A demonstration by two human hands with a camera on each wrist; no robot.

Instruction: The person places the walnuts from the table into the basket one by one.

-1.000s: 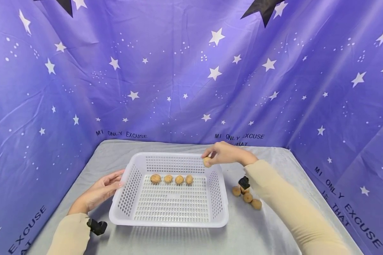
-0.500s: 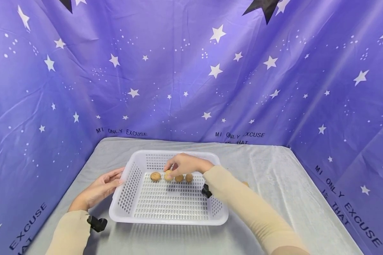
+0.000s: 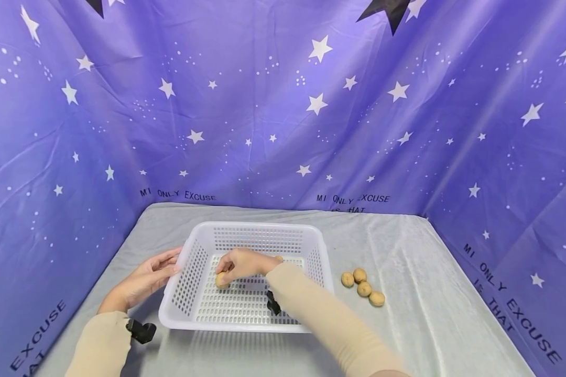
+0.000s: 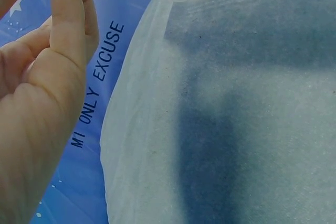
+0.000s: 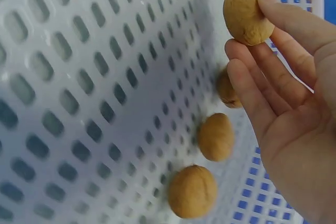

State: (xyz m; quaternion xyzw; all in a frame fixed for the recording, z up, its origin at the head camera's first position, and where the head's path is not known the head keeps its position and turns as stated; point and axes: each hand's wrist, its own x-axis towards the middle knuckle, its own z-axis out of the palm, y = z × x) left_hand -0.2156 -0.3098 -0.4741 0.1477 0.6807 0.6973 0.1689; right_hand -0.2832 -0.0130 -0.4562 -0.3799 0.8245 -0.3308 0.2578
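In the head view a white perforated plastic basket [image 3: 236, 328] stands on a grey cloth. My left hand [image 3: 146, 276] holds its left rim, thumb and fingertips at the edge. Inside the basket, my right hand [image 3: 242, 262] pinches a walnut [image 3: 221, 280] between thumb and fingers, low over the left part of the floor. The right wrist view shows this pinched walnut [image 5: 248, 17] close up, with more walnuts [image 5: 192, 191] lying in a row along the basket floor. From the head, the right hand and sleeve hide most of that row.
Several loose walnuts [image 3: 364, 288] lie on the grey cloth [image 3: 424, 324] to the right of the basket. Purple star-printed curtains [image 3: 264, 104] enclose the back and both sides. A small black camera [image 3: 141, 331] is worn on the left wrist.
My right hand has carried a walnut from over the basket's right rim, leftward and down into the basket, past the row. The left hand has stayed at the left rim.
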